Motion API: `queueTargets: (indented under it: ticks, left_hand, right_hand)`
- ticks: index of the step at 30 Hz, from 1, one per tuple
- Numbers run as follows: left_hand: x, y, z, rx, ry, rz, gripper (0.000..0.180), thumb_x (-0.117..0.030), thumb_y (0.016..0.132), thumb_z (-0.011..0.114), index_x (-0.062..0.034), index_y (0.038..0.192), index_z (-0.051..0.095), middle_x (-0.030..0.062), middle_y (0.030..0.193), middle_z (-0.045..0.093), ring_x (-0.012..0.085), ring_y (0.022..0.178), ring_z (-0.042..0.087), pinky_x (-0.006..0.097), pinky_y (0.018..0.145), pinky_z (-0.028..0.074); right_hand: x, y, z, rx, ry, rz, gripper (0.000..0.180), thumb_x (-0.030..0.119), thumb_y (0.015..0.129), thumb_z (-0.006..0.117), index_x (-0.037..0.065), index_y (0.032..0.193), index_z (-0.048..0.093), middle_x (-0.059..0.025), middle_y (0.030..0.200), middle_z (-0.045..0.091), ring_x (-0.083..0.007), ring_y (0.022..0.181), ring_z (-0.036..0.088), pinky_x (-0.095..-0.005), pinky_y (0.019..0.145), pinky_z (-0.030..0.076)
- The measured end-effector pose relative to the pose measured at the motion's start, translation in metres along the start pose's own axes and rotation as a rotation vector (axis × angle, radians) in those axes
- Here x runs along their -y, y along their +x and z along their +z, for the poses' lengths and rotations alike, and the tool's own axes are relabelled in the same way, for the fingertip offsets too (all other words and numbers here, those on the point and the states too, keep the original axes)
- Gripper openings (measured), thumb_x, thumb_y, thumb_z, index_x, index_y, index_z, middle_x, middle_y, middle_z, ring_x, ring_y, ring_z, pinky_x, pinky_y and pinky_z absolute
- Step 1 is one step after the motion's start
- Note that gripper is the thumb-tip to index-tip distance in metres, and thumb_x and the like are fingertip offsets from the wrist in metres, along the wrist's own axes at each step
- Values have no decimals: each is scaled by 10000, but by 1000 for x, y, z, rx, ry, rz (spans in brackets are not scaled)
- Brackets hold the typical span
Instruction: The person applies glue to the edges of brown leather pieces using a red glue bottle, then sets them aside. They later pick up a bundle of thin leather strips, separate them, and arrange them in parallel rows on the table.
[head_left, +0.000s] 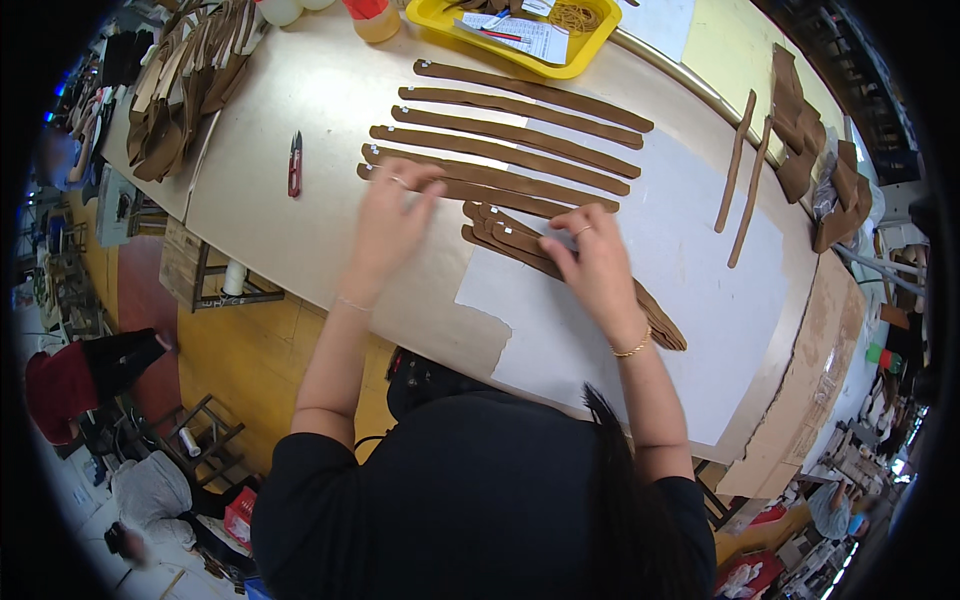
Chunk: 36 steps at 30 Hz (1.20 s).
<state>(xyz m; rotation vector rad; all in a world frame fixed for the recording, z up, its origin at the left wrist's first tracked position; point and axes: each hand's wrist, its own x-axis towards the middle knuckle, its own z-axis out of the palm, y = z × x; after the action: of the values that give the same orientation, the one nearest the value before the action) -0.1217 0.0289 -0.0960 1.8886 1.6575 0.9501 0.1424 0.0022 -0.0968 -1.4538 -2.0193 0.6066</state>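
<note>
Several long brown fabric strips [520, 130] lie side by side across the table, each with a small white tag at its left end. My left hand [393, 215] is over the left part of the nearest strips, its thumb and fingers bent but apart. Closer to me lies a fanned pile of brown strips [515, 240], tagged ends to the left, tapering to the right under my right hand [597, 255]. That hand hovers over the pile and the right end of the nearest row, thumb and forefinger apart. No strip shows clearly gripped in either hand.
Red-handled thread snips [295, 170] lie at the left. A yellow tray [570, 68] with papers, pens and rubber bands stands at the back, beside a bottle of orange liquid [375, 22]. Brown pieces [190, 90] are heaped far left; two loose strips [745, 190] lie right, near cardboard [800, 390].
</note>
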Motion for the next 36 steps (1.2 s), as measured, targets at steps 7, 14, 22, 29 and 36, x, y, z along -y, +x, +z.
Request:
queueTargets:
  ticks: [7,14,22,29,36]
  left_hand:
    - [-35,-24,17,347,-203,-115,138,-85,861,664,14,956,680,113,906,619,243,770,619,339,730,518]
    - [-33,-44,25,327,-148,-127,196,-93,806,737,8,961,673,99,878,617,213,776,618,319,712,515]
    - [-30,-47,36,265,-99,-134,155,-95,764,760,-24,863,665,99,841,608,254,793,586,368,738,484]
    - [-49,-49,18,295,-128,-12,104,-42,785,730,-18,824,638,86,858,637,232,807,615,313,736,479]
    - [-28,-26,-27,357,-733,-443,99,-36,866,674,-33,924,594,20,854,616,101,796,616,249,696,488]
  right_hand:
    - [16,-22,19,123,-34,-27,220,170,789,731,56,963,660,-78,924,561,-271,881,531,-382,794,441]
    - [21,-25,19,51,28,-38,199,154,799,732,69,969,670,-67,960,573,-259,906,532,-383,824,416]
    - [20,-25,16,48,35,-72,220,146,789,739,79,988,673,-64,977,579,-253,921,537,-370,822,406]
    - [32,-15,14,52,96,-249,329,170,830,707,100,1147,654,-55,1050,646,-232,901,563,-368,865,384]
    - [22,-12,-21,402,381,145,263,180,874,695,69,1112,683,-56,765,669,-103,637,570,-246,548,418]
